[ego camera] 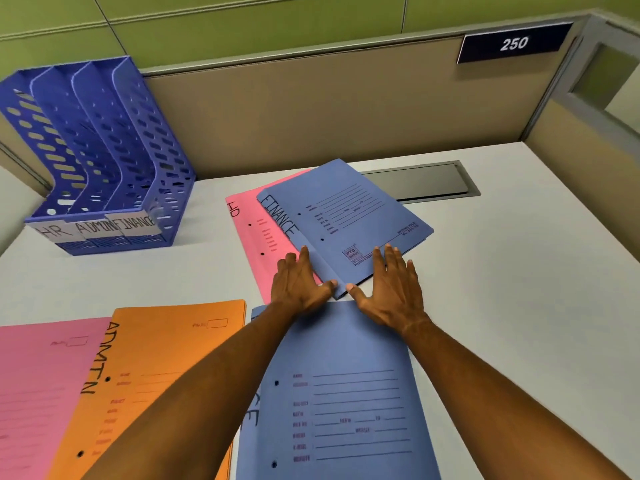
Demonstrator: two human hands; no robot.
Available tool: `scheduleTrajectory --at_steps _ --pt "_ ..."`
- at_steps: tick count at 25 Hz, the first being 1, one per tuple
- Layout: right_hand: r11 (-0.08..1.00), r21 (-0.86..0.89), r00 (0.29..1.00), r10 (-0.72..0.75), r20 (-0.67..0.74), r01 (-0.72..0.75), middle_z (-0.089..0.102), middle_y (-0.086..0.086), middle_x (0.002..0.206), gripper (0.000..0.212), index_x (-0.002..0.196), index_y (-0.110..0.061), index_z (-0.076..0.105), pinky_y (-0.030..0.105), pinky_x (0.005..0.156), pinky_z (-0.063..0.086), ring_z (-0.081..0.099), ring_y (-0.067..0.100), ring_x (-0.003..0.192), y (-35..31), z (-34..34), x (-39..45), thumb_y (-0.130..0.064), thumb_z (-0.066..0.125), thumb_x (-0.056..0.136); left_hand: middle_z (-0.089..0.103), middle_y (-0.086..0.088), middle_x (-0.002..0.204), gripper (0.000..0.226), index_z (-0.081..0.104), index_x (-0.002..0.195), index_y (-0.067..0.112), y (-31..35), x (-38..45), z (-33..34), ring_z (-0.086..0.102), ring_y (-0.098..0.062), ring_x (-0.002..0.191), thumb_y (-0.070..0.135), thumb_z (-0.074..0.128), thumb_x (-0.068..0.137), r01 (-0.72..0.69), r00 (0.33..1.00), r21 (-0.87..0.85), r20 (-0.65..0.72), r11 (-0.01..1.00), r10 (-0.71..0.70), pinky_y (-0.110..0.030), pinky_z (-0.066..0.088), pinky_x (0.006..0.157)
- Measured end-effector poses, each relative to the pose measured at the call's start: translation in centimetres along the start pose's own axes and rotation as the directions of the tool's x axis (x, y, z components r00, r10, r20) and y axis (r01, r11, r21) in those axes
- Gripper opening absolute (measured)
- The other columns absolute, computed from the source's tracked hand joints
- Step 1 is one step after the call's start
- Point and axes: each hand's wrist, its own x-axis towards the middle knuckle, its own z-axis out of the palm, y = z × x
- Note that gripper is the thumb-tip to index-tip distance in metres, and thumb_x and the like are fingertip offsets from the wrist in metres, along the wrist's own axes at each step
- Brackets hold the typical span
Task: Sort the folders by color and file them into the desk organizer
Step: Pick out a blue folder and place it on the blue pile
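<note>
Left hand [299, 284]: fingers straight and slightly spread, laid flat across the near left edge of the blue FINANCE folder [346, 220] and the pink folder beneath it; thumb tip at the blue folder's near corner
Right hand [389, 289]: fingers straight and close together, pressing flat on the near end of the same blue folder; thumb stretched toward the left thumb, the two tips near but apart
Blue FINANCE folder: lies tilted at the middle of the desk, its far corner pointing to about 12 o'clock; more blue edges show under its 4 o'clock side
Pink folder [256, 233]: under the blue one, sticking out at its 9 o'clock side; handwriting on it only partly readable
Near blue folder [339, 393]: flat at 6 o'clock from the hands, both forearms crossing over it
Orange ADMIN folder [166, 344]: at 8 o'clock, overlapping a second pink folder [38, 382] at the frame's left edge
Desk organizer [100, 157]: blue, perforated, three slots labelled HR, ADMIN, FINANCE, at 10 o'clock, well apart from the hands; no folder shows in it
Desk [502, 289]: pale grey, with a grey cable hatch [419, 181] at 1 o'clock
Partition sign [514, 43]: reads 250
</note>
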Motion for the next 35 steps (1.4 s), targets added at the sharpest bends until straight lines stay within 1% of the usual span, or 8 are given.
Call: scheduleTrajectory --at_steps 3,7,12,15,23,27,32,35 --pt "1.000 0.004 0.998 -0.020 0.054 0.020 0.003 0.009 0.162 0.092 0.153 -0.018 0.003 0.047 0.121 0.001 0.001 0.028 0.150 0.7 0.9 0.7 -0.071 0.037 0.086 0.050 -0.019 0.129 0.078 0.040 0.134 0.012 1.1 2.5 0.0 0.045 -0.037 0.119 0.043 0.072 0.071 0.193 0.980 -0.312 0.015 0.930 -0.199 -0.046 0.042 0.101" --pt "1.000 0.011 0.996 -0.021 0.082 0.020 0.003 0.008 0.162 0.087 0.153 -0.021 0.007 0.045 0.120 -0.003 0.000 0.026 0.150 1.1 1.6 1.3 -0.072 0.032 0.087 0.048 -0.015 0.137 0.069 0.040 0.138 0.011 1.9 5.1 -0.5 0.049 -0.034 0.121 0.022 0.071 0.077 0.373 0.897 -0.650 0.071 0.662 -0.436 -0.044 0.046 0.101" --pt "1.000 0.015 0.997 -0.010 0.072 0.009 0.005 0.007 0.162 0.085 0.153 -0.023 0.012 0.043 0.120 -0.002 0.002 0.026 0.150 1.5 1.6 1.6 -0.073 0.030 0.087 0.057 -0.015 0.121 0.043 0.048 0.123 0.006 1.8 6.7 -0.9 0.058 -0.028 0.096 0.014 0.065 0.084 0.492 0.790 -0.793 0.233 0.360 -0.566 -0.027 0.047 0.059" --pt "0.999 0.035 0.997 -0.008 0.075 0.005 0.004 0.006 0.163 0.083 0.153 -0.024 0.012 0.041 0.120 -0.003 0.001 0.025 0.150 1.6 1.5 1.5 -0.072 0.030 0.087 0.063 -0.015 0.114 0.022 0.057 0.108 0.006 2.0 7.0 -1.1 0.060 -0.027 0.085 0.016 0.063 0.089 0.498 0.779 -0.817 0.276 0.290 -0.563 -0.029 0.047 0.060" --pt "0.992 0.124 0.997 0.005 0.074 -0.014 0.005 0.004 0.163 0.077 0.152 -0.026 0.015 0.042 0.121 0.001 0.005 0.024 0.150 2.0 0.8 0.7 -0.068 0.034 0.090 0.068 -0.017 0.101 0.024 0.052 0.070 0.008 1.9 5.9 -3.4 0.068 -0.029 0.090 0.005 0.073 0.082 0.355 0.858 -0.863 0.148 0.359 -0.492 -0.037 0.059 0.077" --pt "0.974 0.224 0.999 0.045 0.006 -0.045 0.010 0.004 0.162 0.075 0.152 -0.025 0.019 0.041 0.120 0.013 0.012 0.024 0.149 1.7 0.0 -0.1 -0.062 0.041 0.091 0.069 -0.016 0.100 0.015 0.059 0.076 0.004 2.6 4.6 -5.7 0.069 -0.029 0.090 0.001 0.072 0.081 0.277 0.903 -0.890 0.113 0.361 -0.414 -0.036 0.059 0.076" --pt "0.949 0.314 0.984 0.090 -0.155 -0.037 0.021 0.006 0.160 0.070 0.150 -0.020 0.025 0.041 0.116 0.029 0.025 0.027 0.145 1.4 -2.5 -0.6 -0.050 0.051 0.092 0.070 -0.012 0.098 0.013 0.064 0.092 0.001 3.0 2.5 -9.2 0.069 -0.027 0.090 0.009 0.071 0.084 0.127 0.955 -0.865 -0.025 0.485 -0.296 -0.039 0.060 0.079" --pt "0.938 0.347 0.970 0.103 -0.219 -0.021 0.027 0.007 0.158 0.068 0.149 -0.019 0.028 0.041 0.113 0.033 0.031 0.029 0.143 0.8 -4.0 -0.8 -0.042 0.057 0.092 0.070 -0.008 0.094 0.015 0.063 0.094 0.005 2.8 1.0 -11.1 0.068 -0.021 0.085 0.016 0.070 0.085 0.050 0.965 -0.814 -0.110 0.579 -0.237 -0.030 0.058 0.068"
